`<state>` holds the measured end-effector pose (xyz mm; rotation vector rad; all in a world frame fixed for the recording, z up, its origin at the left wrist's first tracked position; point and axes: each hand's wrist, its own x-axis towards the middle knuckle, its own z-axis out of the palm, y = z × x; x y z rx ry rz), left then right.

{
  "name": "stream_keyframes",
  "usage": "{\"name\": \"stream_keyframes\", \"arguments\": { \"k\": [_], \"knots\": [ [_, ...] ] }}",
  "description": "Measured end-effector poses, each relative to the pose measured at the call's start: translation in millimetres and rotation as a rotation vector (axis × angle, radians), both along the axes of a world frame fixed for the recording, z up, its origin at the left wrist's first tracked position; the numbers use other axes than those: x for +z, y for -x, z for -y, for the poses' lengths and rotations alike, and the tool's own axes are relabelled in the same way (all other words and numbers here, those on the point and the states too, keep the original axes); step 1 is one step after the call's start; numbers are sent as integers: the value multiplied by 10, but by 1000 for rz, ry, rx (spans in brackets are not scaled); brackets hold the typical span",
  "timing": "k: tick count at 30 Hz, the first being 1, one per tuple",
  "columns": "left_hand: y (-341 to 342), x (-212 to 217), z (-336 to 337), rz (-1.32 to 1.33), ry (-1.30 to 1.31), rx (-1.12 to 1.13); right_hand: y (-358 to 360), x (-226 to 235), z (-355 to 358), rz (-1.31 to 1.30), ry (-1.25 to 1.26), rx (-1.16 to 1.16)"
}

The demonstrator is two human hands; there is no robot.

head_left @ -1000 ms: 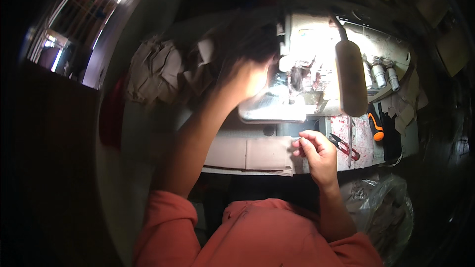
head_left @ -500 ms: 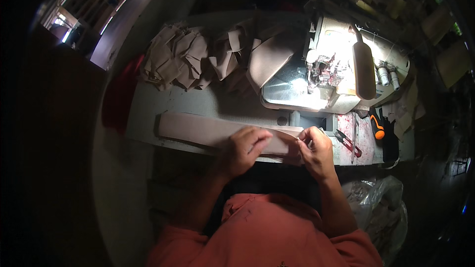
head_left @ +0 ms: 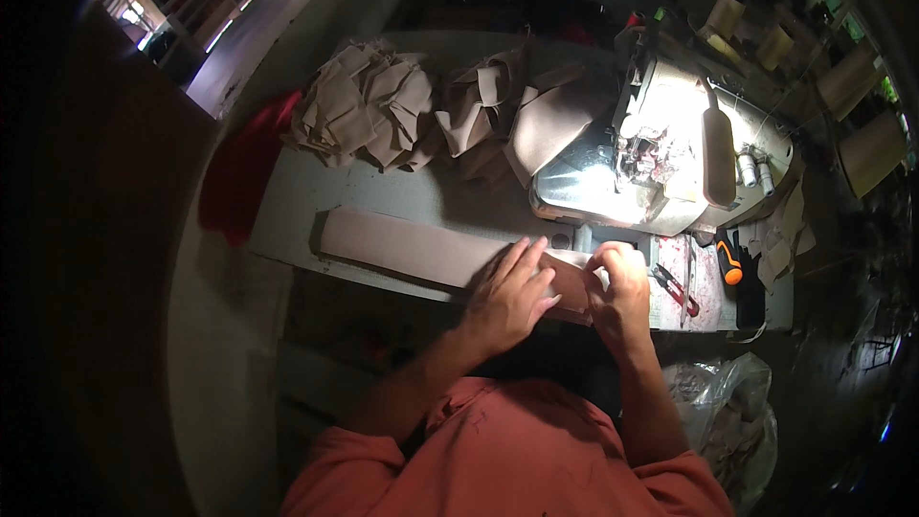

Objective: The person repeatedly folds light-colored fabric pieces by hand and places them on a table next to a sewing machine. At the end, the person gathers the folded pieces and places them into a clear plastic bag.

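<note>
A long tan fabric strip (head_left: pixel 402 244) lies along the front of the grey sewing table (head_left: pixel 287 206). My left hand (head_left: pixel 510 292) rests flat on its right part, fingers spread. My right hand (head_left: pixel 622 287) pinches the strip's right end just in front of the lit white sewing machine (head_left: pixel 651 158). Both hands sit close together at the table's front edge.
A heap of cut tan fabric pieces (head_left: pixel 402 115) fills the back of the table. Red cloth (head_left: pixel 244 168) hangs at the left edge. Red-handled snips (head_left: pixel 675 289), an orange-black tool (head_left: pixel 729 263) and thread cones (head_left: pixel 751 170) lie right of the machine. A plastic bag (head_left: pixel 728 412) sits lower right.
My left hand came back from the machine and settled flat on the fabric strip. The view shifted, showing more of the table's left side; my right hand stayed at the strip's end.
</note>
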<state>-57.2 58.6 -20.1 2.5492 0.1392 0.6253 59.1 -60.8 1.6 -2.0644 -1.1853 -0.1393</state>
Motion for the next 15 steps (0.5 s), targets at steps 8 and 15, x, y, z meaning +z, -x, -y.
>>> {"name": "stream_keyframes", "arguments": {
  "k": [8, 15],
  "knots": [
    [271, -759, -47, 224, 1548, -739, 161, 565, -327, -645, -78, 120],
    [727, -176, -1295, 1088, 1752, 267, -72, 211, 97, -1389, -460, 118]
  ]
}}
